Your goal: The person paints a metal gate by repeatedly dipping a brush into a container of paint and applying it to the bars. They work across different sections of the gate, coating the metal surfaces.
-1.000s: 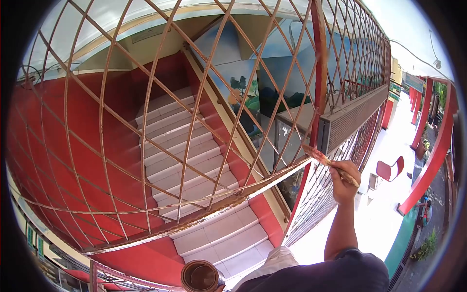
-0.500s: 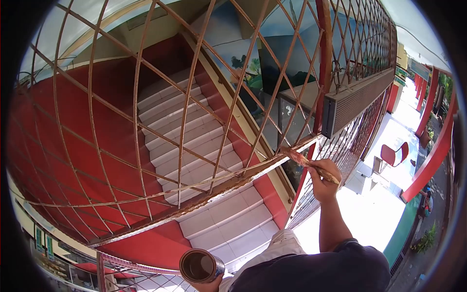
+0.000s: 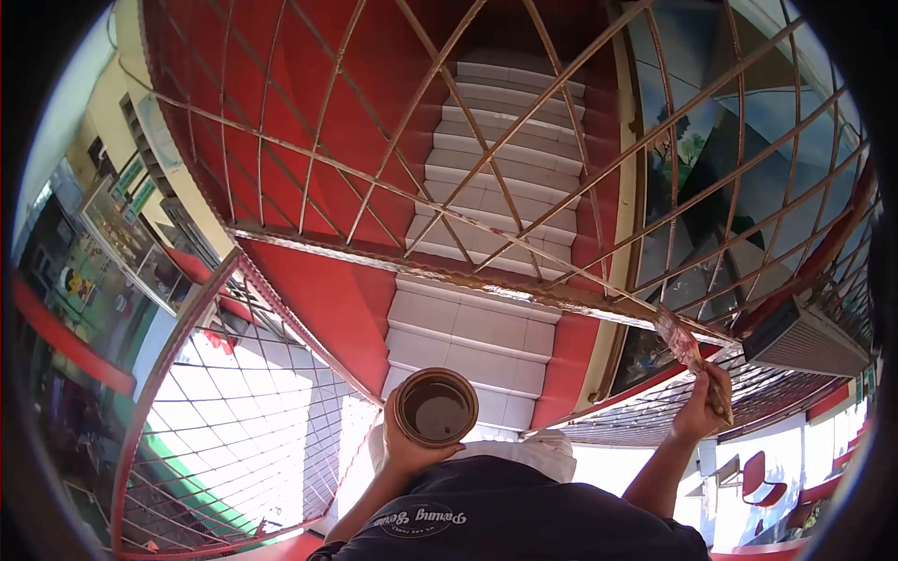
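Observation:
My left hand (image 3: 404,453) is wrapped round an open paint can (image 3: 474,411), with brown paint (image 3: 438,412) inside. It is held in front of my body. Farther right, my right hand (image 3: 697,411) grips the handle of a paintbrush (image 3: 683,346), whose bristle part is stained reddish. The bristle end meets the bottom rail (image 3: 524,291) of a metal lattice grille (image 3: 486,154) near its right end. Brown coats parts of this rail, while pale patches show along its lower edge.
White tiled stairs (image 3: 500,224) between red walls (image 3: 290,103) rise behind the grille. A ribbed box-like panel (image 3: 814,338) juts out at right, beyond the brush. Another lattice panel (image 3: 253,430) stands at lower left. A red chair (image 3: 762,480) is at lower right.
My view has turned and levelled, so the rail and stairs sit differently. The can now shows fully, nearer the middle. The brush stays in my right hand at the rail.

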A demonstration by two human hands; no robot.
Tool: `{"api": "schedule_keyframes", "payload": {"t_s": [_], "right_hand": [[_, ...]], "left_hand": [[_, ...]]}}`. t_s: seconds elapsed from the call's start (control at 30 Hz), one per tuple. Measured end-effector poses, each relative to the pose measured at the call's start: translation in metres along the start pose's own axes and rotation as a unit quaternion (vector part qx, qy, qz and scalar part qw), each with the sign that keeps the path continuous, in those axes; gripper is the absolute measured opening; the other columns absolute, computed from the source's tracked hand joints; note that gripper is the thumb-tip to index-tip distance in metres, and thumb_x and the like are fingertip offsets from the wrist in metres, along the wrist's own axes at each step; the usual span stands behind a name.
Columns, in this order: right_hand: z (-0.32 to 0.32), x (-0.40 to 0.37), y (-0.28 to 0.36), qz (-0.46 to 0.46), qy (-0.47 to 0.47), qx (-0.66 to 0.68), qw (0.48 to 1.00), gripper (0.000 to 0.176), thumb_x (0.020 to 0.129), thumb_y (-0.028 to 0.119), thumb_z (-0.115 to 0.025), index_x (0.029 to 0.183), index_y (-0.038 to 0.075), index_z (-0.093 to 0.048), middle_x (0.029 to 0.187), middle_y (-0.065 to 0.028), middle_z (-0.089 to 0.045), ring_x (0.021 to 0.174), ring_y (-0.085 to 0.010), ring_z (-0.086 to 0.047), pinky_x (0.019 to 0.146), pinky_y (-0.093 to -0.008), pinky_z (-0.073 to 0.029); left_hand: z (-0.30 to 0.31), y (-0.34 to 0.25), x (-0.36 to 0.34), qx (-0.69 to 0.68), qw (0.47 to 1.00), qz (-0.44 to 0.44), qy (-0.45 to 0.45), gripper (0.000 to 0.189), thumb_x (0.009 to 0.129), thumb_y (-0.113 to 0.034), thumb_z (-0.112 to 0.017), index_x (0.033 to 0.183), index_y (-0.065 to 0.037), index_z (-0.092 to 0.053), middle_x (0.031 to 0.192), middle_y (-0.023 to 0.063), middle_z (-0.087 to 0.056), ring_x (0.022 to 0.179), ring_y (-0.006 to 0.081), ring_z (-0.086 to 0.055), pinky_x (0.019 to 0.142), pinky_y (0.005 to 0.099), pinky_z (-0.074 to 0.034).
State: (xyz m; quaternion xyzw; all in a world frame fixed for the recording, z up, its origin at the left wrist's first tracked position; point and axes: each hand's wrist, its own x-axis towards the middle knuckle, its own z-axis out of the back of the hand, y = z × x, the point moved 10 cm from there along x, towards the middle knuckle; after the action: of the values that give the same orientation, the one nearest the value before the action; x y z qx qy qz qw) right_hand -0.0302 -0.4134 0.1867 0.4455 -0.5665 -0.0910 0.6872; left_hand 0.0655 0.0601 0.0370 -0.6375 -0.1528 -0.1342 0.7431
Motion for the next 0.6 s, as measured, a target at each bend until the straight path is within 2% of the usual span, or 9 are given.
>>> {"api": "schedule_keyframes", "payload": {"t_s": [0.07,0.13,0.17,0.27,0.37,0.5,0.6], "right_hand": [[-0.006,0.000,-0.005,-0.002,0.036,-0.009,0.999,0.015,0.090,-0.003,-0.057,0.103,-0.004,-0.063,0.100,-0.0104,-0.063,0.095,-0.0200,-0.061,0.089,-0.0335,-0.049],[-0.012,0.000,0.000,0.032,0.052,-0.010,0.998,0.015,0.090,-0.003,-0.056,0.103,-0.004,-0.063,0.100,-0.0098,-0.063,0.095,-0.0200,-0.061,0.089,-0.0337,-0.049],[-0.012,-0.001,-0.006,0.023,0.064,0.017,0.998,0.015,0.095,0.003,-0.060,0.106,-0.005,-0.064,0.101,-0.0091,-0.065,0.094,-0.0176,-0.060,0.087,-0.0309,-0.048],[-0.027,-0.003,0.001,0.020,0.065,0.059,0.996,0.015,0.091,-0.002,-0.056,0.104,-0.004,-0.064,0.098,-0.0100,-0.064,0.094,-0.0198,-0.061,0.090,-0.0347,-0.049],[-0.055,-0.005,0.005,0.027,0.128,0.076,0.989,0.016,0.092,0.008,-0.063,0.101,-0.005,-0.064,0.097,-0.0108,-0.065,0.090,-0.0192,-0.061,0.084,-0.0325,-0.048],[-0.107,-0.013,0.043,0.078,0.190,0.150,0.967,0.019,0.089,0.012,-0.068,0.098,-0.005,-0.065,0.094,-0.0119,-0.065,0.087,-0.0192,-0.062,0.080,-0.0310,-0.049],[-0.153,-0.020,0.091,0.099,0.288,0.236,0.923,0.021,0.085,0.012,-0.072,0.096,-0.005,-0.066,0.090,-0.0129,-0.066,0.083,-0.0192,-0.063,0.076,-0.0302,-0.049]], "left_hand": [[-0.003,0.002,0.000,-0.034,0.999,0.030,0.019,0.129,0.048,-0.034,-0.101,0.146,0.000,-0.024,0.140,0.0191,-0.046,0.131,0.0305,-0.050,0.108,0.0448,-0.042],[0.003,0.011,-0.008,0.026,1.000,0.011,-0.014,0.127,0.048,-0.038,-0.101,0.146,-0.002,-0.029,0.138,0.0180,-0.049,0.129,0.0314,-0.052,0.106,0.0452,-0.044],[0.006,0.016,-0.012,0.057,0.998,0.003,-0.028,0.126,0.048,-0.040,-0.100,0.146,-0.003,-0.031,0.137,0.0175,-0.051,0.128,0.0319,-0.053,0.106,0.0454,-0.044],[0.006,0.025,-0.016,0.007,0.998,0.009,-0.056,0.125,0.048,-0.045,-0.099,0.146,-0.003,-0.034,0.136,0.0176,-0.051,0.128,0.0330,-0.053,0.106,0.0459,-0.043],[0.007,0.012,-0.011,0.021,0.999,0.010,-0.048,0.126,0.047,-0.044,-0.099,0.146,-0.003,-0.033,0.138,0.0173,-0.050,0.130,0.0332,-0.051,0.108,0.0462,-0.042],[0.010,0.013,-0.009,0.031,0.998,0.026,-0.048,0.125,0.047,-0.044,-0.099,0.146,-0.004,-0.034,0.140,0.0171,-0.050,0.132,0.0340,-0.050,0.108,0.0467,-0.041],[0.009,0.009,-0.002,0.046,0.997,0.020,-0.050,0.125,0.047,-0.044,-0.099,0.147,-0.004,-0.034,0.140,0.0177,-0.049,0.131,0.0355,-0.050,0.109,0.0478,-0.041]]}}
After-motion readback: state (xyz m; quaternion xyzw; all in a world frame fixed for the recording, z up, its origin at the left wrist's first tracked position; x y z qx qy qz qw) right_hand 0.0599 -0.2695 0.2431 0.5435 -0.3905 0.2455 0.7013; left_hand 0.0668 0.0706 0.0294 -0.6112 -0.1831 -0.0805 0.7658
